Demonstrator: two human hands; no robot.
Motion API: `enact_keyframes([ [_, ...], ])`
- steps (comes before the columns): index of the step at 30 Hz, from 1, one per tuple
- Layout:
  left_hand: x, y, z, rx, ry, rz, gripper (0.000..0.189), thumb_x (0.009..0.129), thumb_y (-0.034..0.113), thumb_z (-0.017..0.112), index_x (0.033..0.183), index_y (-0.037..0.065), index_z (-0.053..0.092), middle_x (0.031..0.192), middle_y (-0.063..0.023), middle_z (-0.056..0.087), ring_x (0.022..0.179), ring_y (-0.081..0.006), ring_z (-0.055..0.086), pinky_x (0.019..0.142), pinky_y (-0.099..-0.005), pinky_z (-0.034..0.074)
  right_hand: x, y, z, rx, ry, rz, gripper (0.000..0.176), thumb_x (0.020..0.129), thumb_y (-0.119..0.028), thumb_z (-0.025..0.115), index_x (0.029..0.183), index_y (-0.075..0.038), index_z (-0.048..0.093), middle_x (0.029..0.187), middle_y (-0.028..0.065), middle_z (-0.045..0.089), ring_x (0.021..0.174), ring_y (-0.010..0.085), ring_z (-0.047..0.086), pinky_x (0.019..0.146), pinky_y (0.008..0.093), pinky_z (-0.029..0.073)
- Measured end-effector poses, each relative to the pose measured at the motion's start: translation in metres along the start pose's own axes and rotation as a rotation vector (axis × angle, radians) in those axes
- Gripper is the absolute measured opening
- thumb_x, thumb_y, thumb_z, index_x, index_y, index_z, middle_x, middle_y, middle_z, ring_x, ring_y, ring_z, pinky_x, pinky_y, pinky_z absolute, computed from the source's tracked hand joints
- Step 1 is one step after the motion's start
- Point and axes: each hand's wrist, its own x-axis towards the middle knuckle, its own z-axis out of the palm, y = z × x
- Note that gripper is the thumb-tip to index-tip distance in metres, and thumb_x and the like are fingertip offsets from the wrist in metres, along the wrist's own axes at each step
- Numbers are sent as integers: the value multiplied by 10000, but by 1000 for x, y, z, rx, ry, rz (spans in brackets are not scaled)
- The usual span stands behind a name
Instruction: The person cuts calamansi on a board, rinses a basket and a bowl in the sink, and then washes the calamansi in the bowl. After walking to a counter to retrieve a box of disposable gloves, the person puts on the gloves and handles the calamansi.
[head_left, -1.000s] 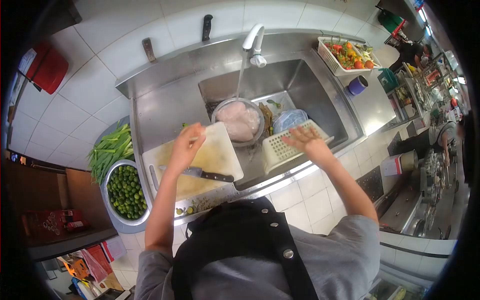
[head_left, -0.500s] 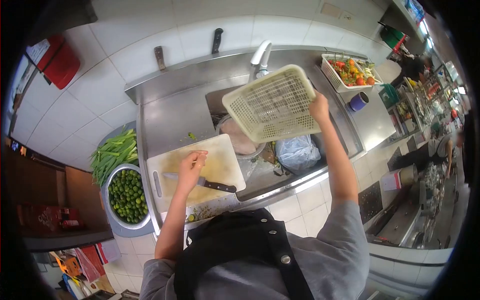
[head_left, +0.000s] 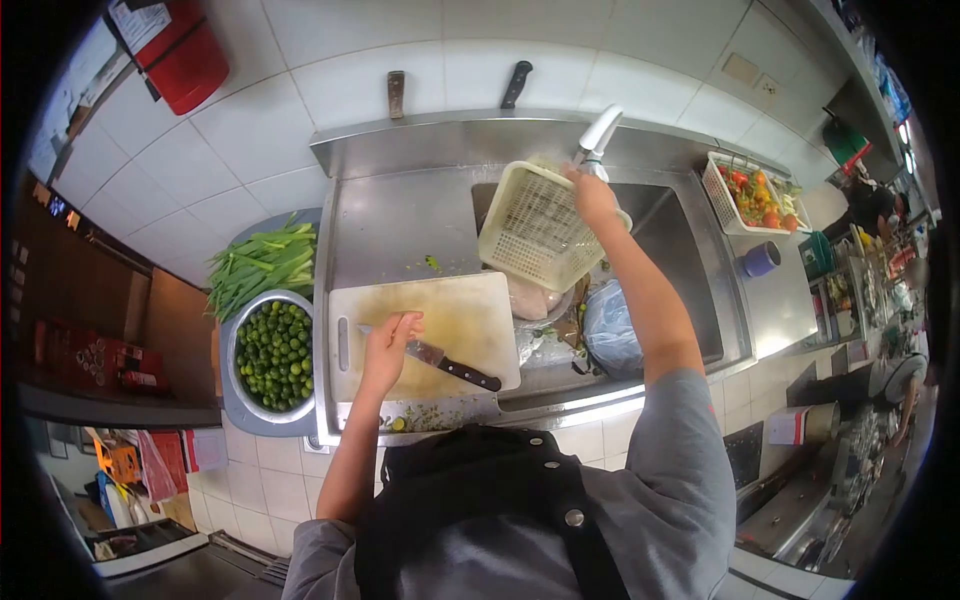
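Note:
My right hand [head_left: 597, 197] grips the right rim of a cream perforated plastic basket [head_left: 530, 235], tilted over the sink close to the white faucet [head_left: 600, 130]. The basket looks bare inside and slightly blurred. Over the white cutting board [head_left: 470, 300] hovers my left hand [head_left: 388, 345], its fingers curled together; whatever they may hold is hidden. Beneath that hand a black-handled knife [head_left: 468, 375] lies on the board, its blade partly covered. Below the basket, pale meat [head_left: 532, 298] sits in a metal bowl, beside a bluish plastic bag [head_left: 612, 328].
A metal bowl of small green limes [head_left: 272, 355] and a bunch of green leaves [head_left: 268, 262] stand at left. At right are a vegetable basket [head_left: 755, 197] and a purple cup [head_left: 760, 260]. Two handles [head_left: 517, 85] rise behind the backsplash. Another person [head_left: 890, 385] is far right.
My right hand has moved the basket up toward the faucet and tipped it differently. My left hand stays over the board, still curled. The whole view has shifted.

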Motion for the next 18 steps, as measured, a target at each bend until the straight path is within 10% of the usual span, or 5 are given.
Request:
enact_keyframes([
  [8,-34,-18,-38,172,108,118,255,866,-139,534,1039,-5,663,1307,-144,565,1110,-223,632,907,-285,517,-121,13,-52,-109,244,-330,615,810,16,505,1382,-206,543,1305,185,590,1145,386,596,975,466,471],
  [12,-55,-39,-69,20,286,93,287,825,-151,544,1026,15,662,1266,-155,590,1091,-269,645,911,-309,527,-217,20,-72,-169,-284,-447,654,775,101,434,1345,-181,581,1337,190,573,1224,359,552,1034,449,429],
  [18,-92,-61,-146,487,932,148,269,820,-27,654,1084,24,648,1178,-178,626,1088,-303,605,899,-379,507,-216,-5,-187,-121,252,-154,458,918,31,421,1312,-107,611,1274,162,631,1138,286,625,961,382,502],
])
